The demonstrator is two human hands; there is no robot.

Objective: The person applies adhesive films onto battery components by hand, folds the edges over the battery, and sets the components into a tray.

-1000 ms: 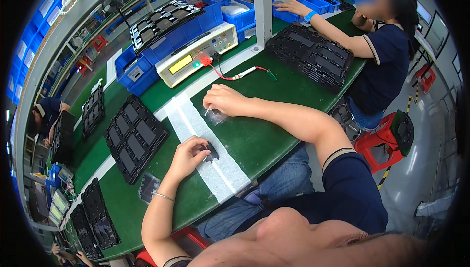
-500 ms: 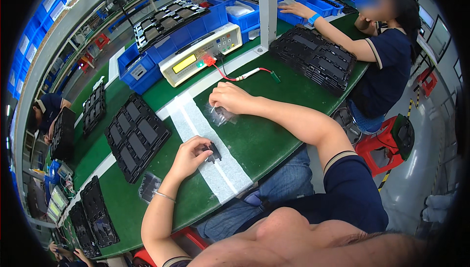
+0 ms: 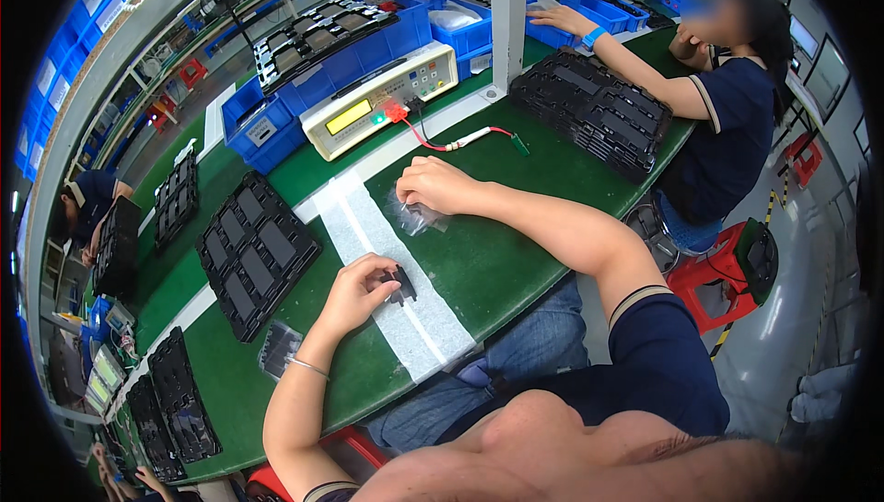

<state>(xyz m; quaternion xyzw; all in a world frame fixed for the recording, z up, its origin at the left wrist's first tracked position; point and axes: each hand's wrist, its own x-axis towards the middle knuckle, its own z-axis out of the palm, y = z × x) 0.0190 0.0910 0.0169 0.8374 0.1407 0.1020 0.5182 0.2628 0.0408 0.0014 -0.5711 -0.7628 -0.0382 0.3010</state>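
Observation:
My left hand (image 3: 354,297) is closed around a small flat black plastic part (image 3: 399,286), thumb on the near side and fingers over the top. It holds the part above a pale cloth strip (image 3: 425,325) laid across the green bench. Farther off and to the right, my right hand (image 3: 436,185) has its fingers bent down and pinched at a crinkled clear plastic bag (image 3: 422,219) on the bench. What lies in the bag, under the fingertips, is hidden. Beside my left wrist sits a small clear pouch with dark pieces (image 3: 278,349).
A cream test meter (image 3: 379,101) with a lit yellow display stands beyond my hands, its red lead (image 3: 425,141) trailing right. Black trays (image 3: 253,258) lie to the left; stacked black trays (image 3: 594,106) stand at right near a co-worker (image 3: 741,124). A grey post (image 3: 506,23) rises behind.
My hands and the black part stay almost in place. The whole view has shifted very slightly. At the far top, another person's hands have moved apart.

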